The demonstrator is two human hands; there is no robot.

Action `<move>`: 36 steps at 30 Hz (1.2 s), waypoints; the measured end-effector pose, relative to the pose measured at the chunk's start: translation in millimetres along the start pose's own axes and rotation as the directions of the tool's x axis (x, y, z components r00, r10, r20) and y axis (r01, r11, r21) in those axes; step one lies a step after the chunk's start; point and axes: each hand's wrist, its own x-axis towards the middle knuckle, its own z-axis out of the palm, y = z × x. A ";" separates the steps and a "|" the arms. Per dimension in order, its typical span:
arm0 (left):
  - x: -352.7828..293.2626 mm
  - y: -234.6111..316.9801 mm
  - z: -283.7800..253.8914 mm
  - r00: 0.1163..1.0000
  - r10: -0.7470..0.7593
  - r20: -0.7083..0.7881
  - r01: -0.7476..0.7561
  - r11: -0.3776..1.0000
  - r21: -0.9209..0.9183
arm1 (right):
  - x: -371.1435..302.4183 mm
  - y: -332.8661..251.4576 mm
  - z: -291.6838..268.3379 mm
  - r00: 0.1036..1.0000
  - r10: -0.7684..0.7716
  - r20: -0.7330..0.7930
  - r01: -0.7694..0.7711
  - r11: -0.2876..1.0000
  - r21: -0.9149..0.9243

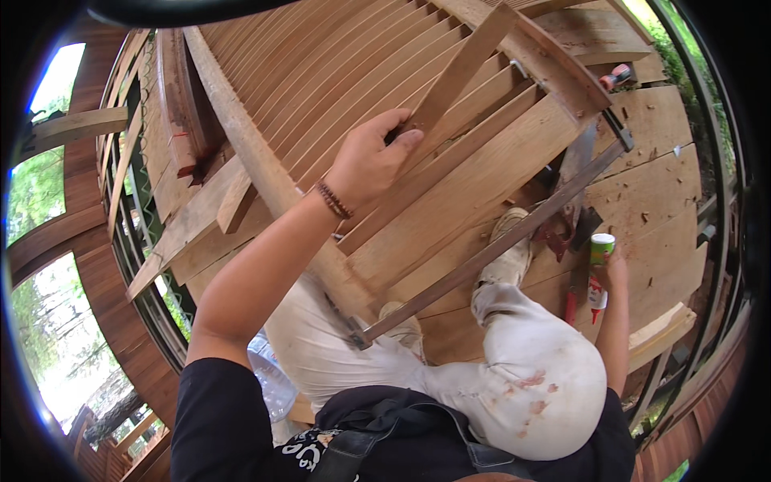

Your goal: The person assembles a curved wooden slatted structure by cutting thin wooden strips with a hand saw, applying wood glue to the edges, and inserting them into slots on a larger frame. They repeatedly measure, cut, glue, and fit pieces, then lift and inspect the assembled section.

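Observation:
My left hand point(373, 157) is closed around a thin wooden slat point(466, 68), which it holds tilted above a louvred wooden frame point(474, 189). Rows of parallel slats point(321, 72) run across that frame between its side rails. Low on the right, my right hand point(615, 269) grips a small glue bottle point(601, 249) with a green and white body and a red nozzle pointing downward. A long metal bar clamp point(498, 245) spans the near end of the frame. Beside the bottle lies a handsaw point(554, 241) with a dark red handle.
A red-handled tool point(617, 77) rests past the frame's far right corner. Wood chips dot the plank floor point(650, 193) on the right. Loose boards point(193, 217) lie to the left, and a clear plastic bottle point(273, 381) stands by my left leg.

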 end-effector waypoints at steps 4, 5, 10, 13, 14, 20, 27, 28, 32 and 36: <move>-4.2 -3.0 -5.1 0.999 0.039 -0.016 -0.038 0.997 0.065 | -16.6 -42.9 -55.8 0.985 -0.053 -0.167 0.022 0.983 -0.181; -5.6 -5.3 -11.1 0.998 0.056 -0.009 -0.055 0.992 0.116 | -31.2 -78.8 -90.5 0.961 -0.120 -0.247 0.116 0.993 -0.031; 18.5 -1.3 -7.4 0.991 0.074 0.109 -0.087 0.988 0.125 | -42.8 -181.3 -215.5 0.715 -0.313 -0.625 0.659 0.601 0.452; 8.6 -3.6 -18.2 0.995 0.022 0.097 -0.039 0.983 0.181 | -41.8 -305.9 -241.8 0.589 -0.476 -0.653 0.778 0.553 0.298; 7.1 -4.6 -19.8 0.995 0.022 0.095 -0.039 0.981 0.189 | -43.8 -336.2 -251.2 0.612 -0.500 -0.613 0.728 0.658 0.191; 15.1 -8.9 -14.5 0.995 0.071 0.076 -0.085 0.974 0.208 | 5.2 -387.4 -241.9 0.670 -0.606 -0.429 0.720 0.389 0.575; 18.8 -0.3 -18.1 0.991 0.014 0.137 -0.057 0.947 0.315 | 17.6 -385.1 -239.1 0.672 -0.627 -0.394 0.695 0.351 0.628; 18.2 2.8 -19.2 0.990 0.010 0.144 -0.059 0.939 0.339 | 18.2 -383.9 -239.5 0.679 -0.626 -0.385 0.681 0.339 0.650; 15.7 6.8 -25.1 0.979 -0.018 0.205 -0.086 0.869 0.487 | 21.3 -383.7 -235.7 0.663 -0.662 -0.349 0.671 0.320 0.669; 19.6 6.7 -21.3 0.978 0.027 0.205 -0.132 0.844 0.520 | 23.6 -376.6 -243.9 0.667 -0.673 -0.320 0.667 0.348 0.659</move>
